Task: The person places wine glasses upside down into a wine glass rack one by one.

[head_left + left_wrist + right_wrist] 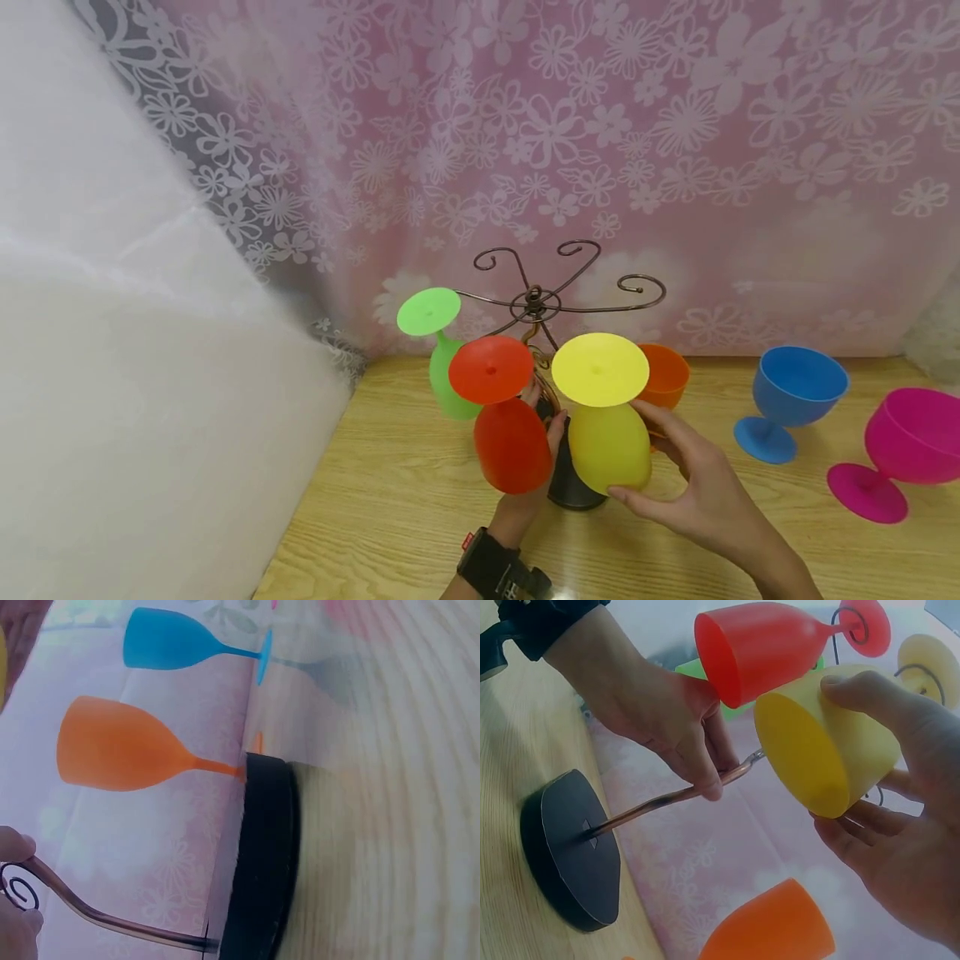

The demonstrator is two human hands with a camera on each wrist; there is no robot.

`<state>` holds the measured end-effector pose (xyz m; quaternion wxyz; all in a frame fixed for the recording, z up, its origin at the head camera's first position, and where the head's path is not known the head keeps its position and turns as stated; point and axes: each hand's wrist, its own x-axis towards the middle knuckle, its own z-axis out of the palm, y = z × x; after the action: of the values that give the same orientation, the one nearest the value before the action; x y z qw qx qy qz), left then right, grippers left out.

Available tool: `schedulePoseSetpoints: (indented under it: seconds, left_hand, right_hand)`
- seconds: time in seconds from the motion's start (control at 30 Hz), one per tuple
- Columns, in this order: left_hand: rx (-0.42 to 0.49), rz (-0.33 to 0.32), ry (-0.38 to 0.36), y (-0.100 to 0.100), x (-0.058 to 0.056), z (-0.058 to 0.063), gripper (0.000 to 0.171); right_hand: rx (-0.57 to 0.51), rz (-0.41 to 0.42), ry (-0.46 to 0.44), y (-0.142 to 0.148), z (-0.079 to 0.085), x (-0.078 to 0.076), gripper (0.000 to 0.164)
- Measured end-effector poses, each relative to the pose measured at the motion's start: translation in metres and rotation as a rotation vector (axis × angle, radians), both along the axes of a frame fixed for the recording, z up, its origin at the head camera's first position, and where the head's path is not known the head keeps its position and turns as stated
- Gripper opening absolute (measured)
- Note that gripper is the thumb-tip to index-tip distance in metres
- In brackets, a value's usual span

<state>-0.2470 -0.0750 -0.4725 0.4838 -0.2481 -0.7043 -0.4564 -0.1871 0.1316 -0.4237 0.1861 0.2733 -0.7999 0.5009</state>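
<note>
My left hand (667, 712) pinches the bronze stem (660, 801) of a wire stand with a black base (574, 851); in the head view a red goblet covers most of this hand. A yellow goblet (610, 450) is upside down at the stand's front arm, its foot on top. My right hand (705, 487) grips its bowl from the right, thumb on the near side and fingers behind. The red goblet (513, 446) and a green goblet (447, 375) also hang upside down, on the left side of the stand.
Several curled arms (637, 308) of the stand reach toward the pink flowered curtain (555, 125). Upright on the wooden table (375, 508) stand an orange goblet (663, 375), a blue goblet (795, 400) and a magenta goblet (907, 450). A white wall (135, 375) rises at the left.
</note>
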Motion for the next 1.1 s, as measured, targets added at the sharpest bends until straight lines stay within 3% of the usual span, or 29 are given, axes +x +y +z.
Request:
schedulePoseSetpoints:
  seconds: [0.13,0.3,0.47,0.67,0.77,0.93,1.0,1.1]
  left_hand:
    - [0.084,-0.077,-0.019,0.003,0.003,0.007,0.071]
    - [0.148,-0.217,-0.206,0.005,0.006,0.012,0.056]
    - [0.177,-0.349,-0.351,0.005,0.004,0.017,0.052]
    - [0.161,-0.356,-0.394,-0.006,0.003,0.011,0.052]
    - [0.158,-0.391,-0.438,-0.011,0.001,0.007,0.054]
    - [0.166,-0.549,-0.526,-0.016,-0.009,0.005,0.055]
    - [0.201,-0.65,-0.545,-0.019,-0.016,0.0,0.052]
    - [0.237,-0.747,-0.559,-0.024,-0.025,-0.011,0.048]
  right_hand:
    - [-0.027,0.018,-0.018,0.004,-0.001,-0.003,0.1]
    - [-0.034,-0.017,-0.025,0.006,-0.003,-0.005,0.1]
    - [-0.05,-0.025,-0.042,0.004,-0.005,-0.006,0.1]
    - [-0.048,0.01,-0.072,-0.007,-0.009,-0.002,0.097]
    - [-0.029,0.019,-0.089,-0.011,-0.009,0.001,0.097]
    - [0.029,0.018,-0.08,-0.003,-0.002,0.001,0.099]
    - [0.04,0.026,-0.06,0.004,0.003,0.0,0.099]
    - [0.043,0.008,-0.011,0.021,0.012,0.0,0.099]
